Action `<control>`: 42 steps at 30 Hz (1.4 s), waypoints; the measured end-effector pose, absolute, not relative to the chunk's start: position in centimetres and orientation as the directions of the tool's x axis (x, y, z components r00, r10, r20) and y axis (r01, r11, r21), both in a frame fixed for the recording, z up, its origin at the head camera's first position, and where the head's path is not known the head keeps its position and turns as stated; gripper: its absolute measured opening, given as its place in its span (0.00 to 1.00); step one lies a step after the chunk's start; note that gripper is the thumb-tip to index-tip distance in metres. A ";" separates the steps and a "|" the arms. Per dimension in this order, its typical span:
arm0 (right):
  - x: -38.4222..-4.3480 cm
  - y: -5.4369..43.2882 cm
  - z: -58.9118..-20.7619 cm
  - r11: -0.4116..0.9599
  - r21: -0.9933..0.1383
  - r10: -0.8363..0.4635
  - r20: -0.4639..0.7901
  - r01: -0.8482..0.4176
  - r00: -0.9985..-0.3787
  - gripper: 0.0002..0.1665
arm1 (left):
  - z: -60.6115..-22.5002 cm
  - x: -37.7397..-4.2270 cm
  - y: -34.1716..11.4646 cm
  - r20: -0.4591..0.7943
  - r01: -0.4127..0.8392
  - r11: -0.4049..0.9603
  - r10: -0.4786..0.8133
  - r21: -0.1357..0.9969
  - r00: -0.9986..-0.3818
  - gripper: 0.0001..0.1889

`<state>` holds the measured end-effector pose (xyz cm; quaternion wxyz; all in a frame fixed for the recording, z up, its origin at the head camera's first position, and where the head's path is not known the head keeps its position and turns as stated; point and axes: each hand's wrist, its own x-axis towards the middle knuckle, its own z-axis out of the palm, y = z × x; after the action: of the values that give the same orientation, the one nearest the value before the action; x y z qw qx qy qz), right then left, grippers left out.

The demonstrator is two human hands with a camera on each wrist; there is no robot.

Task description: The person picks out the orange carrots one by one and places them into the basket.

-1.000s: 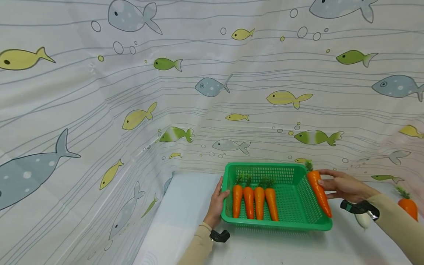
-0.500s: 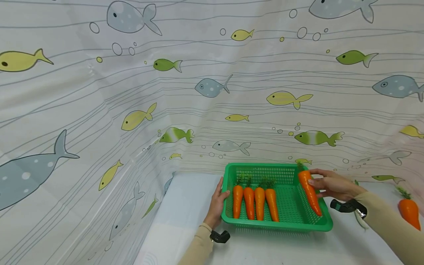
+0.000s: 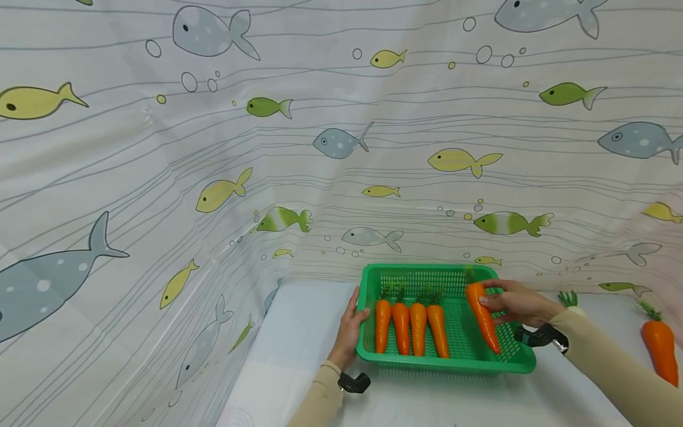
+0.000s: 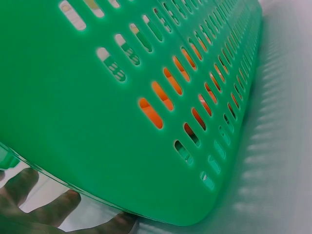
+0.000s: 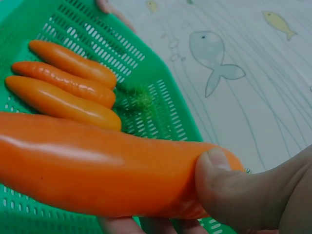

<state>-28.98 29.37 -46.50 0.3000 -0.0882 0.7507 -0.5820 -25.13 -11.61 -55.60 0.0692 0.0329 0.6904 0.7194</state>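
A green plastic basket (image 3: 405,359) stands on the white table, with several orange carrots (image 3: 418,327) side by side in its left half, leafy tops toward the back. My left hand (image 3: 348,333) grips the basket's left side, thumb over the rim; the left wrist view shows its fingers at the edge of the basket wall (image 4: 87,122). Over the right half of the basket, my right hand (image 3: 520,303) holds another carrot (image 3: 482,320) tilted, its tip toward the front. In the right wrist view the thumb presses on the thick end of this carrot (image 5: 107,165), with fingers beneath.
One more carrot (image 3: 660,350) lies on the table at the far right. A white vegetable with green leaves (image 3: 568,298) is partly hidden behind the right forearm. A fish-printed sheet (image 3: 384,172) forms the wall behind and to the left.
My right hand has carried its carrot leftward from the basket's right rim to above its interior. The white vegetable's green leaves now show behind the arm. The left hand has stayed put.
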 end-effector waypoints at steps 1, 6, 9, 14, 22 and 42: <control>-29.0 29.1 -46.7 0.312 -0.925 -0.473 -0.351 0.219 -0.808 0.45 | -55.6 -25.1 -11.6 -0.046 -0.051 -0.037 0.145 0.998 -0.988 0.37; -28.9 28.0 -47.2 0.335 -0.919 -0.452 -0.349 0.207 -0.821 0.43 | -55.7 -25.2 -11.6 -0.043 -0.048 -0.031 0.146 0.998 -0.988 0.36; -28.9 27.5 -47.4 0.347 -0.917 -0.436 -0.343 0.196 -0.832 0.44 | -55.8 -25.3 -11.6 -0.051 -0.056 -0.036 0.144 0.998 -0.988 0.36; -29.0 26.8 -47.8 0.373 -0.911 -0.393 -0.327 0.176 -0.859 0.43 | -55.8 -25.4 -11.6 -0.056 -0.062 -0.043 0.144 0.997 -0.988 0.36; -29.1 25.2 -48.5 0.427 -0.886 -0.330 -0.337 0.179 -0.882 0.41 | -55.7 -25.3 -11.7 -0.059 -0.065 -0.039 0.145 0.997 -0.988 0.36; -29.5 24.0 -50.7 0.457 -0.854 -0.277 -0.403 0.250 -0.872 0.40 | -55.8 -25.3 -11.7 -0.059 -0.068 -0.057 0.143 0.996 -0.988 0.37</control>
<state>-29.47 24.02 -50.66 0.2527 -0.0085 0.8152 -0.5211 -25.30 -11.71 -55.76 0.0723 0.0275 0.6830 0.7263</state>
